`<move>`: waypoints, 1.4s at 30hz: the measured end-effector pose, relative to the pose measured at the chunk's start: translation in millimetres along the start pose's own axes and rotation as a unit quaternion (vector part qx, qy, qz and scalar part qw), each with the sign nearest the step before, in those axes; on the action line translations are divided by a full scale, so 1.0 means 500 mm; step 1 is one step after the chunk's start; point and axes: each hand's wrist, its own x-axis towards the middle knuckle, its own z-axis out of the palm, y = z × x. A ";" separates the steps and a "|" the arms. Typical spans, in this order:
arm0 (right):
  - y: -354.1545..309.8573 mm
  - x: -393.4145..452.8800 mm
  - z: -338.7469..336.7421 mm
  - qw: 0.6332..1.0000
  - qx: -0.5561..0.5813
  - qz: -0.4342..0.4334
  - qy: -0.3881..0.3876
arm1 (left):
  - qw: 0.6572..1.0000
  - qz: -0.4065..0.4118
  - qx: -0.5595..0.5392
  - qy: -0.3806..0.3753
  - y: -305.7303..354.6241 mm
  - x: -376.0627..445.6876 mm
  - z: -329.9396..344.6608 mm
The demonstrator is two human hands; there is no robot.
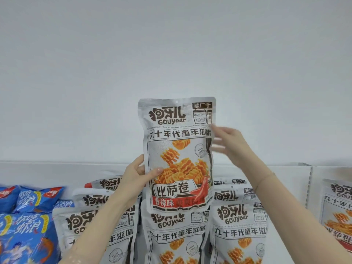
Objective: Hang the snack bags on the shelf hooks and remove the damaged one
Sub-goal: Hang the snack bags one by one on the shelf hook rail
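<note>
Silver foil snack bag (pixel 177 149): light, pliable, slick. Left hand (pixel 136 177) pinches its lower left edge; right hand (pixel 231 142), fingers loosely spread, steadies its right edge. Grip near the sealed top, by the hang hole (pixel 176 101).

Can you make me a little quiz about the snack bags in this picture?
1. True or false: the left hand grips the raised silver snack bag by its lower left edge.
2. What colour are the bags at the far left of the shelf? A) green B) blue C) pink
3. Fill in: the right hand is at the raised bag's upper ____ edge.

Key:
1. True. Its thumb lies on the bag's front.
2. B, blue.
3. Right. Its fingers are spread and blurred, so whether it grips the bag cannot be told.
</note>
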 end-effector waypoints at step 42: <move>-0.038 0.000 0.011 0.997 -0.026 -0.064 0.044 | 0.973 0.055 0.207 0.081 0.093 0.098 0.030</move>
